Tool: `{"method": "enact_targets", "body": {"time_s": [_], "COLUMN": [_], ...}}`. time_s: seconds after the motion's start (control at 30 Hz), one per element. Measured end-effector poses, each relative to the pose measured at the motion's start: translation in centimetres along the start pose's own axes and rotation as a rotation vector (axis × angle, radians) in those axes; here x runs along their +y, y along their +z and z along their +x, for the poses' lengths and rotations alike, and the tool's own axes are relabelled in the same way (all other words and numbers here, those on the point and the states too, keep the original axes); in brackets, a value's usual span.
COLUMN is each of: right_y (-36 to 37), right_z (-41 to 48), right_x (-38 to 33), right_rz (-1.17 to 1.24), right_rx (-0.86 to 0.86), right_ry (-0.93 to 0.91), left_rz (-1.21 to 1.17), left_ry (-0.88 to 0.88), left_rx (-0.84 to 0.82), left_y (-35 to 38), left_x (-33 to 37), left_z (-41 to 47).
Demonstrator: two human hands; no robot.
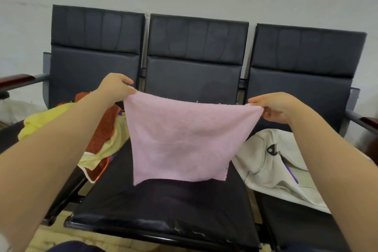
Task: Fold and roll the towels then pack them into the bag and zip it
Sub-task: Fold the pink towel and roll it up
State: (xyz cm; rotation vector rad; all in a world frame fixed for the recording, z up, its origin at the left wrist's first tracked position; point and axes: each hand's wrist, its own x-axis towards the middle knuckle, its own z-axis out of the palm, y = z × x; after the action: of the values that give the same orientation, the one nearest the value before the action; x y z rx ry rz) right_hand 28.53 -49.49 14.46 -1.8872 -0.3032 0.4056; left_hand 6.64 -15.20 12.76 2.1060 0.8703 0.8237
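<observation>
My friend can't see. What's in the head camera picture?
The left hand and right hand hold a pink towel spread by its top corners above a black seat. Other towels lie piled left of it, a white bag right.

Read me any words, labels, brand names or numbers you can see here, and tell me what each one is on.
No readable text anywhere.
pink towel: plain, no tag showing.
white bag: black tab bears a pale mark, too small to read.
black seats: no markings visible.
</observation>
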Motion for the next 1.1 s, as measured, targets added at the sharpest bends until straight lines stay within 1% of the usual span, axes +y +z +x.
{"method": "enact_targets", "body": {"time_s": [0.1, 0.23, 0.3, 0.43, 0.5, 0.57, 0.67, 0.73, 0.8, 0.87, 0.93, 1.03, 1.1], "right_y": [0.2, 0.0, -0.1, -0.1, -0.3, -0.8, -1.3, -1.4, -1.3, -1.4, -1.2, 0.0, 1.8], "right_z": [-0.3, -0.5, -0.5, -1.2, -1.6, -1.8, -2.2, -2.6, -2.9, -2.5, -1.8, -0.7, 0.0], "right_x": [0.0, -0.4, -0.7, -1.5, -1.9, -2.1, -2.2, -2.5, -2.6, -2.5, -2.3, -1.9, -1.9], "right_rz": [-0.060, -0.044, -0.141, -0.434, -0.460, -0.393, -0.185, -0.076, 0.008, 0.074, 0.129, 0.240, 0.234], "right_rx": [0.016, 0.150, 0.201, 0.234, 0.245, 0.221, 0.141, 0.174, 0.215, 0.221, 0.208, 0.235, 0.289], "right_ry": [-0.107, -0.254, -0.279, -0.385, -0.433, -0.448, -0.464, -0.524, -0.535, -0.484, -0.387, -0.204, -0.159], "left_rz": [0.095, 0.197, 0.194, 0.180, 0.160, 0.091, -0.037, -0.114, -0.189, -0.245, -0.332, -0.672, -0.814], "left_ry": [0.073, 0.181, 0.218, 0.227, 0.214, 0.192, 0.179, 0.202, 0.213, 0.176, 0.075, -0.196, -0.333], "left_rx": [-0.012, 0.133, 0.202, 0.272, 0.316, 0.346, 0.341, 0.384, 0.410, 0.356, 0.216, -0.027, -0.148], "left_y": [0.1, 0.2, 0.2, 0.4, 0.2, -0.1, -0.3, -0.4, -0.6, -0.6, -0.6, 0.3, 1.5], "left_x": [0.4, 1.2, 1.7, 2.4, 2.4, 2.4, 2.6, 2.9, 3.0, 2.8, 2.5, 2.5, 2.9], "left_z": [-0.3, -1.0, -1.2, -1.1, -0.7, -0.5, -1.0, -1.4, -1.7, -1.4, -1.0, -1.0, -1.4]}}
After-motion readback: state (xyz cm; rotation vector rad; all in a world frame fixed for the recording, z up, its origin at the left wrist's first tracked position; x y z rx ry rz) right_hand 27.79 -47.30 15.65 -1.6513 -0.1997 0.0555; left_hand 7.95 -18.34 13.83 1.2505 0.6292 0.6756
